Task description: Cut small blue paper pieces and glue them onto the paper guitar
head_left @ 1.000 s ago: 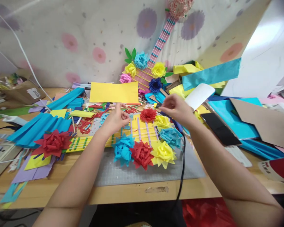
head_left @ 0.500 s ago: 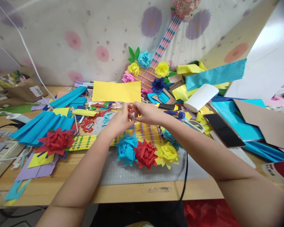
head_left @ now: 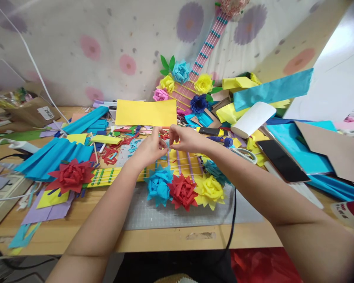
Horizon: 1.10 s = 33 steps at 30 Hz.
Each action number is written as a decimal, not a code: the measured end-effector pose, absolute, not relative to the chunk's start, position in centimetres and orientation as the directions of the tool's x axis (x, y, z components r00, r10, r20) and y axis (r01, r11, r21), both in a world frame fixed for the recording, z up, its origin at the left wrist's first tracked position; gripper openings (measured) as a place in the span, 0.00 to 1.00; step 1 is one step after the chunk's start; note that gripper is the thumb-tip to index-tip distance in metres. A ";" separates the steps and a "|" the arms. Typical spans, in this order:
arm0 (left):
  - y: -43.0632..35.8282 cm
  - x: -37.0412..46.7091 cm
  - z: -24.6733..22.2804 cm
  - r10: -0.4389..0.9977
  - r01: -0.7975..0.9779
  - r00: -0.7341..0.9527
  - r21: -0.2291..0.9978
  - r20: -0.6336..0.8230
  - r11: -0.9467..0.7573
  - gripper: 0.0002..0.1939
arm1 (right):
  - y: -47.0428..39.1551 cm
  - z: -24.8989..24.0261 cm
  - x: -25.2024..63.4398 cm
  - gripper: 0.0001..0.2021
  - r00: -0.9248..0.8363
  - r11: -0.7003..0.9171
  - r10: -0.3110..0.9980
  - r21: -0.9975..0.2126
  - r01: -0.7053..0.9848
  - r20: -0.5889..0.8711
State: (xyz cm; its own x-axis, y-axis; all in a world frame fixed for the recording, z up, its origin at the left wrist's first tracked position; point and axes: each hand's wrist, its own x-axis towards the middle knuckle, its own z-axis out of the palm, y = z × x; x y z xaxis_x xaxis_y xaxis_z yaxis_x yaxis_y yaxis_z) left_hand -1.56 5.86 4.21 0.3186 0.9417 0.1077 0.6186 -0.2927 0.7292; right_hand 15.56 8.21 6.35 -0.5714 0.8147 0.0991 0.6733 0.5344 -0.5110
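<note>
My left hand (head_left: 150, 148) and my right hand (head_left: 186, 139) meet above a yellow paper guitar (head_left: 112, 176), fingertips curled close together. Both are closed in a pinch; what lies between the fingers is too small and hidden to name. Along the guitar's near edge sit a blue paper flower (head_left: 159, 185), a red paper flower (head_left: 183, 192) and a yellow paper flower (head_left: 209, 190). Another red flower (head_left: 71, 175) sits at the neck's left end. Thin white strings run over the body, partly covered by my hands.
A pink paper guitar (head_left: 205, 53) leans on the curtain behind. Yellow card (head_left: 146, 113), blue crepe paper (head_left: 54, 157) and scraps lie around. At right are a phone (head_left: 283, 161), a glue gun (head_left: 220, 140), scissors (head_left: 244, 155) and a cutter (head_left: 211, 131). A grey cutting mat (head_left: 177, 220) lies beneath.
My hands stay together over the guitar, with only slight finger movement. The whole view has shifted a little; nothing on the table has visibly been moved.
</note>
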 end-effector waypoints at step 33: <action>6.2 -1.7 3.9 0.968 0.640 0.169 0.726 0.184 -0.250 0.21 | 8.7 7.1 15.0 0.05 -0.485 0.454 0.874 -0.417 0.787 0.033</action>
